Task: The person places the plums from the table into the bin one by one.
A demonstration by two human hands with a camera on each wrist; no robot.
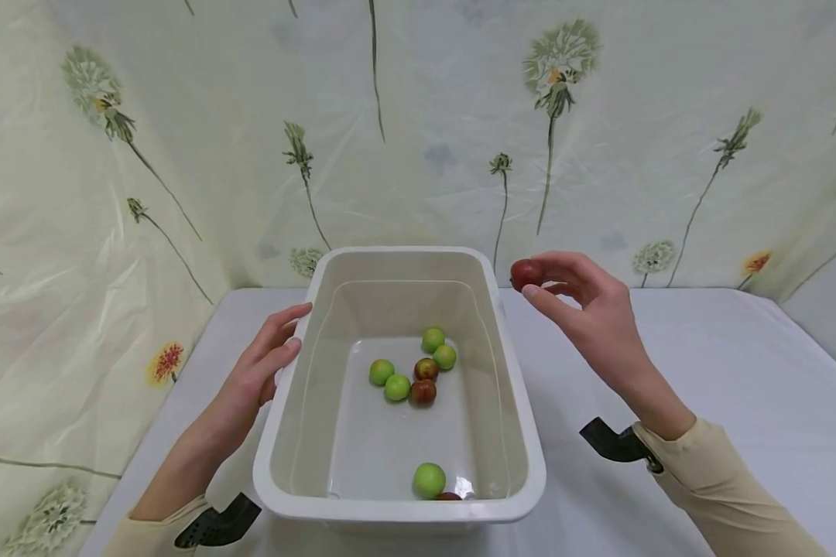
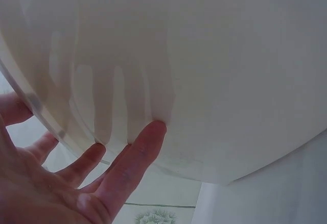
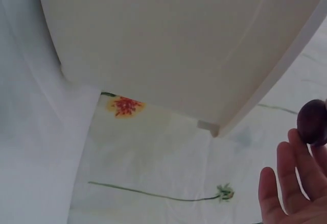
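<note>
My right hand (image 1: 592, 309) pinches a dark red jujube (image 1: 525, 274) between thumb and fingers, just outside the bin's far right rim. In the right wrist view the same jujube (image 3: 311, 122) sits at the fingertips, smooth and oval. Against the outer left side of the white plastic bin (image 1: 522, 433), my left hand (image 1: 258, 371) rests with fingers extended; the left wrist view shows its fingertips touching the wall. Inside the bin lie several green jujubes (image 1: 397, 387) and reddish-brown jujubes (image 1: 423, 392), mostly grouped mid-floor. Near the front wall is another green jujube (image 1: 429, 480), beside a partly hidden red one.
The bin stands on a table under a white cloth (image 1: 704, 371). Behind and to the left hangs a pale sheet (image 1: 425, 93) printed with dandelions. Each wrist carries a black camera mount (image 1: 613, 441).
</note>
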